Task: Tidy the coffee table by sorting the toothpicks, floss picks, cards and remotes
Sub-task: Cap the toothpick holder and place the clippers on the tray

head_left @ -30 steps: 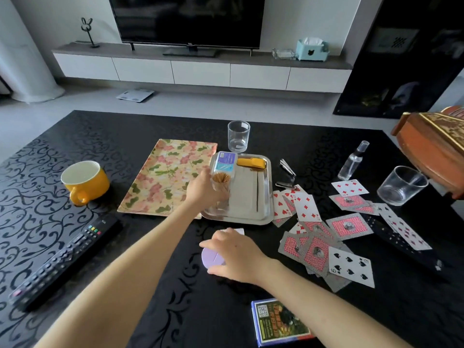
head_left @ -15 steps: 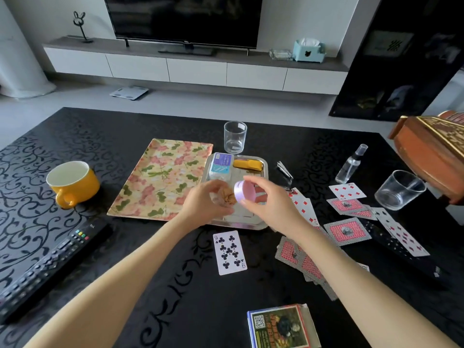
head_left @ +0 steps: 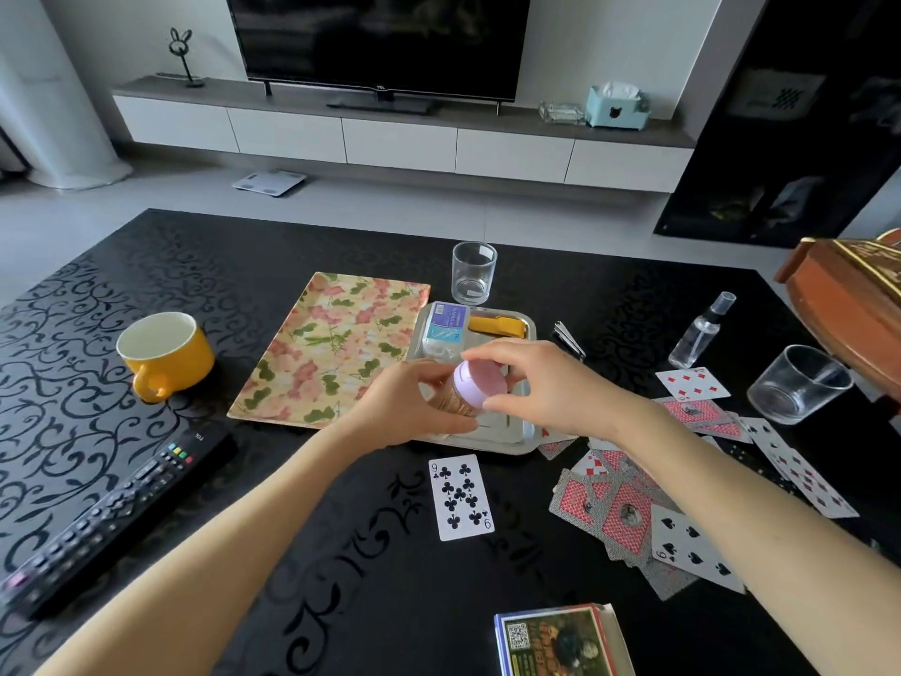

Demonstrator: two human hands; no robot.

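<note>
My left hand (head_left: 414, 404) grips a clear toothpick jar (head_left: 451, 401) tilted over the steel tray (head_left: 492, 444). My right hand (head_left: 541, 383) holds the lilac lid (head_left: 477, 384) pressed onto the jar's mouth. A floss pick box (head_left: 444, 326) and a yellow item (head_left: 497, 325) lie at the tray's far end. A nine of clubs (head_left: 460, 496) lies face up in front of the tray. Several playing cards (head_left: 634, 509) are scattered to the right. A black remote (head_left: 112, 519) lies at the left; a second remote (head_left: 760, 463) is partly under the cards.
A yellow mug (head_left: 163, 351) and a floral placemat (head_left: 331, 346) sit left of the tray. Two glasses (head_left: 473, 271) (head_left: 799, 383), a spray bottle (head_left: 702, 329), a wooden box (head_left: 848, 290) and a card box (head_left: 560, 639) are also on the black table.
My right hand lifted the lilac lid off the table, uncovering the nine of clubs, and brought it onto the jar. My left hand raised the jar off the tray and tilted it.
</note>
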